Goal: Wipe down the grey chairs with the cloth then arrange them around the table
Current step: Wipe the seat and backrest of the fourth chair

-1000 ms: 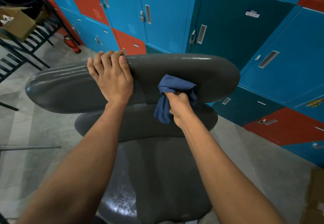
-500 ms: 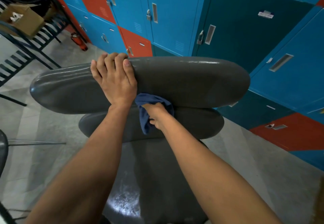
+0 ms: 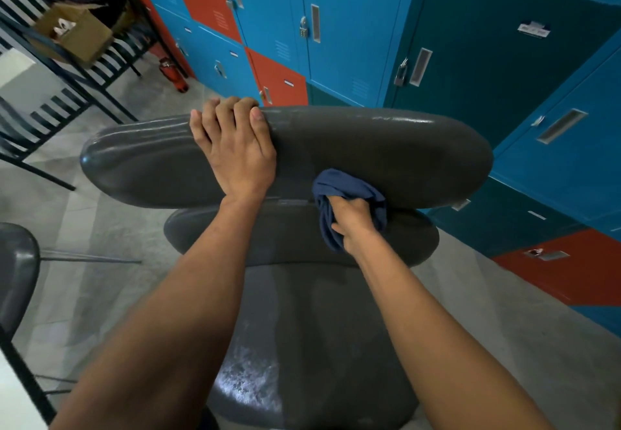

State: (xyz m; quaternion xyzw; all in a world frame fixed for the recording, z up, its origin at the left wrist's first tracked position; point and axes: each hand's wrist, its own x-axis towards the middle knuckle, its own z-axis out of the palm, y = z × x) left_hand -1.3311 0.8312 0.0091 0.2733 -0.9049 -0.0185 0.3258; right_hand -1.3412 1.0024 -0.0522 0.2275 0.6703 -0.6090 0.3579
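While the left hand [image 3: 235,152] lies over the top edge of a grey chair [image 3: 369,147], fingers curled around the far side of its upper backrest, the right hand [image 3: 353,224] grips a bunched blue cloth [image 3: 342,187] against the lower edge of that backrest, right of centre. The chair stands near the camera, its seat between the two forearms, with a second backrest bar just below the first. Blue and orange lockers [image 3: 336,43] line the far wall. A cardboard box [image 3: 75,34] sits on a black rack [image 3: 50,86] at far left, and a red fire extinguisher [image 3: 173,73] rests on the floor [image 3: 100,228] beside the lockers.
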